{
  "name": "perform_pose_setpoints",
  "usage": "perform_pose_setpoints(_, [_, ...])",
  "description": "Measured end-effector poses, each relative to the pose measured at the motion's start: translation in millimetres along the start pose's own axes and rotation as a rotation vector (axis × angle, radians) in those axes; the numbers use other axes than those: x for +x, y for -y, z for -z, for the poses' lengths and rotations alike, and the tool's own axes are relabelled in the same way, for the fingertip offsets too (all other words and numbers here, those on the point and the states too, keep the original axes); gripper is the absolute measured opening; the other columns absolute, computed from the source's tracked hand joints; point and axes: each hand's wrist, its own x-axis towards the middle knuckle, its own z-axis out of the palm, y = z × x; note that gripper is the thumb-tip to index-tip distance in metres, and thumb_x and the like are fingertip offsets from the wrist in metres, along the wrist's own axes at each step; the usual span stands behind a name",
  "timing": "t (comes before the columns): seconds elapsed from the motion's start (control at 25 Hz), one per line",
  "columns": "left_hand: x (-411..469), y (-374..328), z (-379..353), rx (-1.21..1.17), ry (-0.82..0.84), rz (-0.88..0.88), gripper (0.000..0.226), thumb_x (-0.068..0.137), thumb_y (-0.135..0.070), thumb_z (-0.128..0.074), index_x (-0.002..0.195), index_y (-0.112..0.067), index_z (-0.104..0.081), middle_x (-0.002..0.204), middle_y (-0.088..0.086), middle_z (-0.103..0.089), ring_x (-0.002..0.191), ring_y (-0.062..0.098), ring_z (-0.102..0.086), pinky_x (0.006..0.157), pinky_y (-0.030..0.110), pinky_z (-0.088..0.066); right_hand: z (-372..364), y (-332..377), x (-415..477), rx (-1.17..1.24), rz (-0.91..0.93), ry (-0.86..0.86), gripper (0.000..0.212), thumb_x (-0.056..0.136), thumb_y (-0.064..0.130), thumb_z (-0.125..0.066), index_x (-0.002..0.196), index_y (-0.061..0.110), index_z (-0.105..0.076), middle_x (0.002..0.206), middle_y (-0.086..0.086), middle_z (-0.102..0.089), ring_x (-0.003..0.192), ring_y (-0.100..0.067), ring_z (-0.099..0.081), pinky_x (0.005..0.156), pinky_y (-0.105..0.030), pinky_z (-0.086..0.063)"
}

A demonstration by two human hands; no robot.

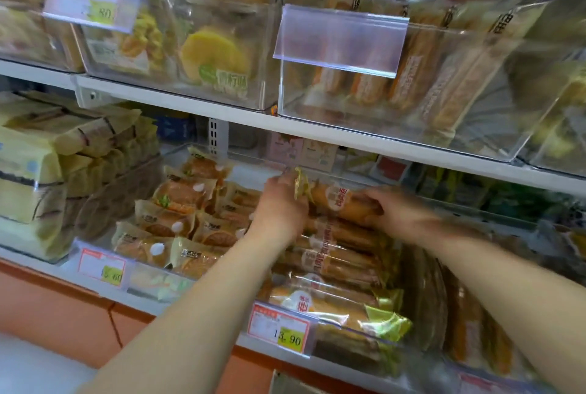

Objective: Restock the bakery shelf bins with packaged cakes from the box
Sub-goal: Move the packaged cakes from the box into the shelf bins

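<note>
Long packaged cake (344, 200) going into the lower-shelf bin (412, 344), both hands on it.

L hand (279, 204) is pinching the crimped wrapper end, and R hand (391, 208) is curling its fingers round the other end. They're holding it level & crosswise, prob. so it's lining up w/ the stacked cakes (333, 263) lying the same way below. It's hovering over the back rows, just under the upper shelf (222, 114). Touching the stack or not? Can't tell, too much blur. The front row is pressing up behind the price tag (280, 327). Smaller cakes (190, 219) are filling the next bin to the left.

Orange-brown packaged cake (344, 203) with gold-green end, red-bordered price tag (280, 327), yellow-green sticker (290, 338), white shelf (190, 108)
</note>
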Motion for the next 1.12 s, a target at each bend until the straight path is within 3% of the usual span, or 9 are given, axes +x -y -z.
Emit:
perform_pose_setpoints(0.08, [10, -2, -13, 0.285, 0.157, -0.112, 0.061, 0.097, -0.01, -0.05, 0.152, -0.025, -0.027, 0.161, 0.004, -0.02, 0.142, 0.024, -0.032, 0.117, 0.034, -0.027, -15, -3, 12, -0.119, 0.0, -0.018, 0.049, 0.086, 0.035, -0.067, 0.132, 0.04, -0.051, 0.128, 0.001, -0.047, 0.122, -0.023, -0.043, 0.103, -0.037, -0.038])
perform_pose_setpoints(0.16, [14, 9, -21, 0.413, 0.303, -0.177, 0.067, 0.098, -0.01, -0.05, 0.155, -0.028, -0.019, 0.164, 0.0, -0.007, 0.148, 0.021, -0.02, 0.117, 0.031, -0.021, -23, -2, 15, -0.197, -0.03, -0.039, 0.055, 0.085, 0.042, -0.066, 0.136, 0.042, -0.045, 0.134, -0.001, -0.04, 0.129, -0.026, -0.035, 0.106, -0.039, -0.033])
perform_pose_setpoints(0.32, [21, 27, -23, 0.52, 0.336, -0.249, 0.076, 0.099, -0.016, -0.049, 0.156, -0.031, 0.0, 0.163, -0.011, 0.014, 0.151, 0.021, 0.007, 0.12, 0.037, -0.008, -17, -7, 12, -0.401, -0.107, 0.046, 0.065, 0.08, 0.053, -0.066, 0.138, 0.037, -0.041, 0.143, -0.001, -0.039, 0.134, -0.026, -0.03, 0.108, -0.043, -0.03])
perform_pose_setpoints(0.52, [22, 29, -32, 0.669, 0.422, -0.199, 0.078, 0.102, -0.02, -0.046, 0.155, -0.028, 0.012, 0.16, -0.007, 0.025, 0.151, 0.026, 0.005, 0.12, 0.044, -0.012, -23, -16, 12, -0.457, -0.132, 0.069, 0.055, 0.082, 0.047, -0.067, 0.131, 0.033, -0.047, 0.14, 0.0, -0.043, 0.132, -0.026, -0.034, 0.107, -0.043, -0.03])
perform_pose_setpoints(0.72, [21, 25, -28, 0.587, 0.433, -0.149, 0.077, 0.1, -0.017, -0.048, 0.156, -0.033, 0.003, 0.161, -0.009, 0.022, 0.15, 0.029, -0.006, 0.118, 0.045, -0.018, -22, -16, 9, -0.42, -0.149, 0.047, 0.06, 0.079, 0.046, -0.07, 0.131, 0.03, -0.045, 0.137, -0.003, -0.042, 0.129, -0.026, -0.035, 0.107, -0.042, -0.032])
perform_pose_setpoints(0.84, [5, 20, -19, 0.547, 0.397, -0.136, 0.076, 0.097, -0.018, -0.05, 0.155, -0.036, -0.006, 0.162, -0.009, 0.018, 0.15, 0.031, -0.01, 0.118, 0.046, -0.025, -13, -15, -12, -0.246, -0.135, -0.024, 0.064, 0.078, 0.047, -0.07, 0.135, 0.033, -0.043, 0.139, 0.0, -0.041, 0.13, -0.024, -0.034, 0.108, -0.04, -0.032])
perform_pose_setpoints(0.96, [-38, 8, -10, 0.501, 0.248, -0.304, 0.059, 0.094, -0.023, -0.052, 0.149, -0.033, -0.032, 0.162, -0.003, -0.01, 0.14, 0.029, -0.032, 0.111, 0.041, -0.038, -2, 1, -62, -0.004, -0.059, -0.222, 0.057, 0.084, 0.044, -0.066, 0.136, 0.037, -0.043, 0.136, 0.005, -0.043, 0.128, -0.017, -0.036, 0.104, -0.036, -0.035])
perform_pose_setpoints(1.04, [-83, -1, -5, 0.424, 0.11, -0.507, 0.047, 0.094, -0.027, -0.054, 0.14, -0.029, -0.045, 0.149, -0.004, -0.034, 0.129, 0.016, -0.043, 0.101, 0.027, -0.041, 5, 19, -113, 0.181, 0.028, -0.308, 0.05, 0.086, 0.044, -0.063, 0.133, 0.04, -0.045, 0.126, 0.013, -0.048, 0.115, -0.007, -0.046, 0.095, -0.028, -0.043])
perform_pose_setpoints(1.12, [-130, -10, -3, 0.378, 0.139, -0.628, 0.036, 0.094, -0.029, -0.053, 0.131, -0.027, -0.054, 0.129, -0.009, -0.048, 0.113, 0.007, -0.049, 0.091, 0.018, -0.04, 14, 33, -174, 0.385, 0.066, -0.127, 0.045, 0.086, 0.047, -0.06, 0.129, 0.046, -0.045, 0.112, 0.023, -0.052, 0.096, 0.004, -0.054, 0.082, -0.019, -0.049])
